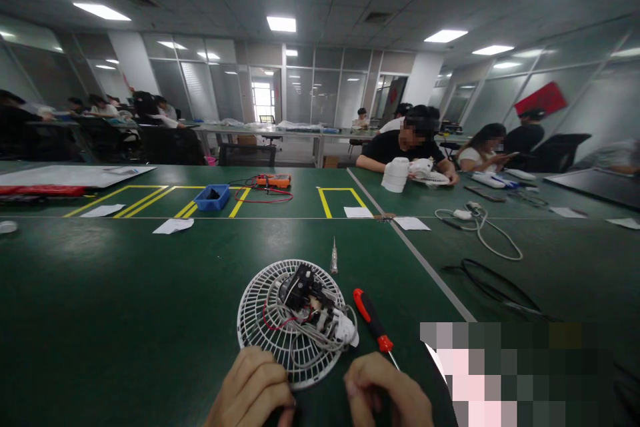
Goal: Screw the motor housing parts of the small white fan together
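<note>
One white grille [255, 310], one bared motor assembly [305, 293]

Both forearms come in low at the near edge of a green table [125, 320]. The left hand [253, 387] lies back upward by the grille's near left rim, knuckles raised and fingers bent close together; whether they touch the rim or hold anything, I cannot tell. The right hand [390, 392] is near the rim's right side, thumb and forefinger curled towards each other with a narrow gap; what its other fingers do is hidden.

The grille lies flat on the table just beyond the hands, the assembly on top amid grey wiring and one red wire. Two screwdrivers lie out: one thick, red and black [367, 313], right of the grille; one slim and clear [335, 259], farther off. Beyond are one blue bin [213, 203], one orange multimeter [273, 181] and two paper slips [173, 225] left of the bin. Across the table, one co-worker in black [383, 148] leans over a second white grille [434, 179].
</note>
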Demonstrator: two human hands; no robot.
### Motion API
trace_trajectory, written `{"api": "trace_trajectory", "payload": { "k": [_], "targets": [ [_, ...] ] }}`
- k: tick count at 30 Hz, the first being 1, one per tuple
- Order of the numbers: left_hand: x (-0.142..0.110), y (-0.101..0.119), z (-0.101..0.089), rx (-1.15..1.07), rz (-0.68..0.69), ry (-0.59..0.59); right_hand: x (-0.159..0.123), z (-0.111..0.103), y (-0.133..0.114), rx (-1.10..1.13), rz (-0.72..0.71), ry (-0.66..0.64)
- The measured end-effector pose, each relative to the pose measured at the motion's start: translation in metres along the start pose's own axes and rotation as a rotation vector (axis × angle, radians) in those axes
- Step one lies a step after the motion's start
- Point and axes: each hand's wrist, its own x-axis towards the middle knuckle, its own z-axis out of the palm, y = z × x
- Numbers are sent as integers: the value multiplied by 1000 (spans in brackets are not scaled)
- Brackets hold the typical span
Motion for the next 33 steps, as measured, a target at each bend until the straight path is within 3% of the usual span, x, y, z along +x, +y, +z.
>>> {"api": "trace_trajectory", "payload": {
  "k": [2, 5, 7, 13, 17, 22, 26, 30, 33],
  "targets": [
    [-1, -3, -1, -25, -1, 54, 7, -12, 3, -107, 104, 133],
    [-3, -9, -1, -21, 24, 94, 19, -24, 14, -353, 258, 202],
    [-6, -12, -1, -19, 28, 81, 24, -29, 24, -445, 351, 148],
    [-9, -14, -1, -19, 59, 103, 23, -30, 45, -531, 588, -174],
    [-4, -10, -2, -30, 45, 115, 21, -31, 47, -480, 674, -223],
    [0, -7, -6, 2, -12, 76, 26, -32, 45, -239, 797, -79],
    [4, -9, -7, 53, 40, 156, 32, -31, 33, 202, 794, 115],
    [11, -7, -11, 44, 1, 100, 34, -30, 18, 592, 876, 246],
    [15, -5, -13, 24, -2, 109, 33, -29, 13, 765, 926, 279]
  ]
}}
